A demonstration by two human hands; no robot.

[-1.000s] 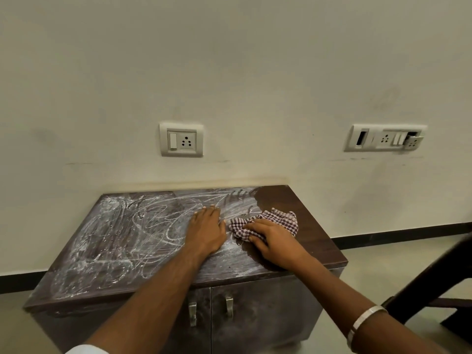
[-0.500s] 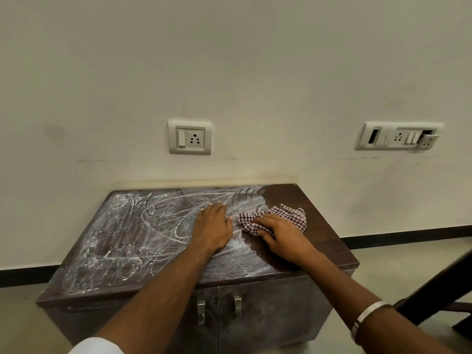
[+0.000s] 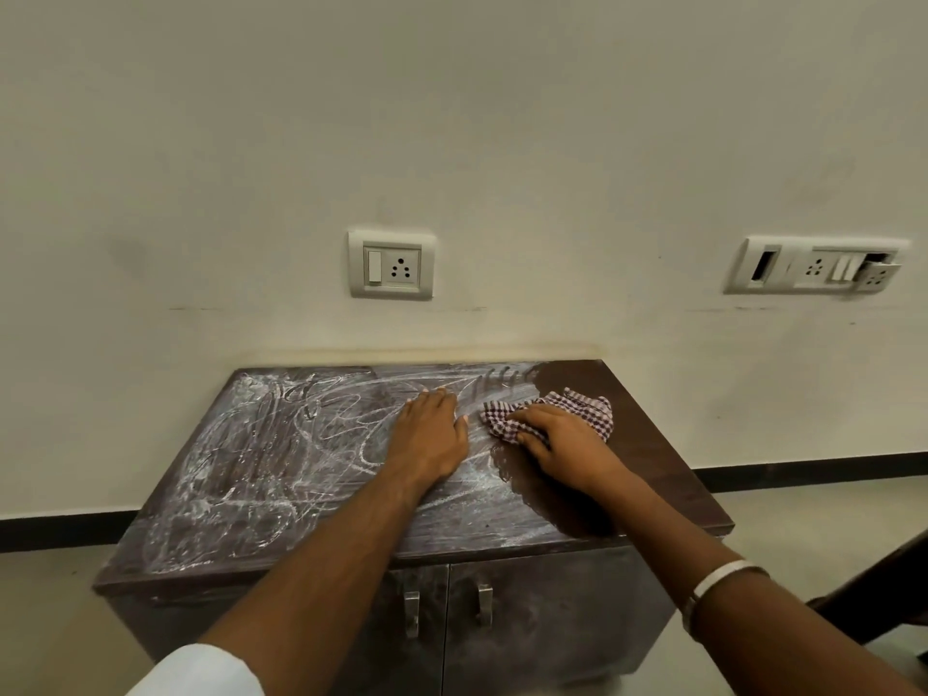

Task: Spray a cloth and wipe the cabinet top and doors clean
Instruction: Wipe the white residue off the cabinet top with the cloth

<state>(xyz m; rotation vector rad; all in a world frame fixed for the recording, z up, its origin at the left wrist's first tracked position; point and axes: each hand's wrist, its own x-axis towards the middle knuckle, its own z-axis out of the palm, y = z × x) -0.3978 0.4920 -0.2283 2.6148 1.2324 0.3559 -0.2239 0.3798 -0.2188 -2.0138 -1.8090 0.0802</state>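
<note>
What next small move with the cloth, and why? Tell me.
Probably sweep the cloth leftward. The right hand presses it at the edge of the white smears; the cabinet top to its right looks dark and clean. The left hand lies flat in that path, so it should lift first.

The right hand (image 3: 562, 447) covers the near part of the crumpled red-and-white checked cloth (image 3: 577, 409), so its grip underneath cannot be judged. Both forearms hide strips of the chalk-smeared dark brown wooden cabinet top (image 3: 261, 469). The two grey cabinet doors (image 3: 542, 620) run off the bottom edge. At lower right, a dark slanted furniture piece (image 3: 874, 590) is cut off, unidentifiable.
</note>
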